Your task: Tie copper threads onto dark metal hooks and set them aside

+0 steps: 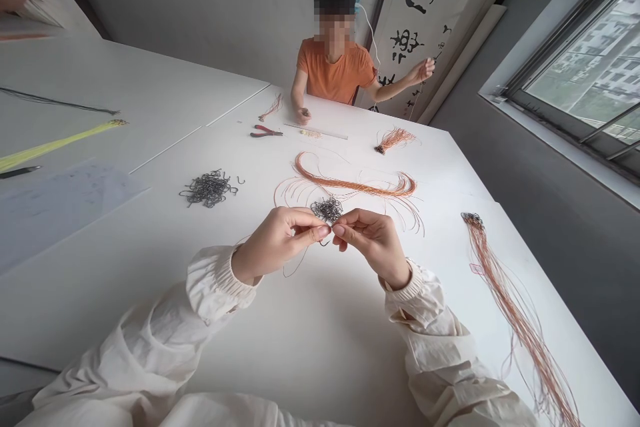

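My left hand (287, 240) and my right hand (373, 243) meet fingertip to fingertip above the table, both pinched. A dark fish hook (325, 243) pokes out beneath my left thumb, its upper part hidden by the fingers. From my left hand a thin orange line (296, 269) hangs in a loop. My right thumb and forefinger are closed at the same spot; what they pinch looks like the line, though it is mostly covered. Just beyond my fingertips lies a small pile of hooks (327, 207). Behind it stretches a bundle of orange lines (350, 184).
A larger hook pile (210, 188) lies to the left. Tied hooks with long orange lines (500, 280) run along the right edge. Across the white table (320, 347) sits a person in an orange shirt (335, 70), near red-handled pliers (267, 131) and another hook bundle (395, 139).
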Demonstrator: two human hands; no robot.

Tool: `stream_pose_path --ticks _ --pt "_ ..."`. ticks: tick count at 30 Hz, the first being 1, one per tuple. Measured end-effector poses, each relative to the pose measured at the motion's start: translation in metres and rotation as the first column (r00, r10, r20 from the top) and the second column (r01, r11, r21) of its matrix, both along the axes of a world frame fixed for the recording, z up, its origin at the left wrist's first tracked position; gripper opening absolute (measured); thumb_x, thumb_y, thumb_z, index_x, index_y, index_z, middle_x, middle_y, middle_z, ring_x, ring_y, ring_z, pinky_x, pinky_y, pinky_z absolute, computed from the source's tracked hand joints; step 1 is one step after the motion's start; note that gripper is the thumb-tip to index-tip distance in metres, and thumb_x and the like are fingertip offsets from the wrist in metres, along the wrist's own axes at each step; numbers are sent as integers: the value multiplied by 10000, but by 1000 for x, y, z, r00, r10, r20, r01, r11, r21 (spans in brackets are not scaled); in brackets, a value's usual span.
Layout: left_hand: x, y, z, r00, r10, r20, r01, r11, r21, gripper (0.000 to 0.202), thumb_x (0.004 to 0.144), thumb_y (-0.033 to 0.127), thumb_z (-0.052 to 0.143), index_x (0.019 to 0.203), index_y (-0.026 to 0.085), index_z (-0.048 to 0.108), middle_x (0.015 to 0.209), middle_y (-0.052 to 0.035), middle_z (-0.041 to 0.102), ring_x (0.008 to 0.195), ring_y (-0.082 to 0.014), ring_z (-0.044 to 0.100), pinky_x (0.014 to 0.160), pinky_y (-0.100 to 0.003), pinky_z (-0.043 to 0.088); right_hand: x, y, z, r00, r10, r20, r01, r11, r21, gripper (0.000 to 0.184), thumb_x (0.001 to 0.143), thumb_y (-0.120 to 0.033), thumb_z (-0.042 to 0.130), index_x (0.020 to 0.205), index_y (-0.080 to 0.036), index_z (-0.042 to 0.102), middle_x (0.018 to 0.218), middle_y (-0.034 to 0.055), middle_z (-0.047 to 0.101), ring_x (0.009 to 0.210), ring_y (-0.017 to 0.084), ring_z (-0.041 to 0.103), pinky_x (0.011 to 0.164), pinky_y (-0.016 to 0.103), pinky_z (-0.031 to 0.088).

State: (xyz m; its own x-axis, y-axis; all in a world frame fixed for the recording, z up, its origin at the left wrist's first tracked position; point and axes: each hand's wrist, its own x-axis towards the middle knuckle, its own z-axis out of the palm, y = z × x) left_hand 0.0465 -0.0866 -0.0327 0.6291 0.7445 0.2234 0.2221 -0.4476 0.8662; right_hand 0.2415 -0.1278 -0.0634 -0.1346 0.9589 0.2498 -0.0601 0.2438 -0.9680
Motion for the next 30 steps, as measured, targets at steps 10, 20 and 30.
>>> stream_pose_path --ticks 10,20,30 --pt "0 -2 4 998 -65 -15 63 993 -103 232 908 303 597 834 142 746 736 -35 651 673 -125 556 610 -228 465 1 -2 0 999 -21 47 19 998 58 169 865 -297 667 838 -131 670 710 46 661 620 118 600 580 262 516" --pt "-1 -2 4 996 -72 44 81 958 -277 248 890 314 626 767 120 720 716 -49 689 621 -124 627 578 -217 500 3 -1 0 998 15 57 -21 995 99 123 871 -259 660 858 -137 671 744 54 677 670 132 622 585 261 525" --pt "0 -2 5 996 -50 76 66 971 -232 225 867 284 647 732 119 720 703 -47 675 623 -127 599 604 -233 524 5 -2 2 999 19 42 -23 996 91 112 845 -250 691 844 -138 685 732 52 682 636 129 624 590 272 526"
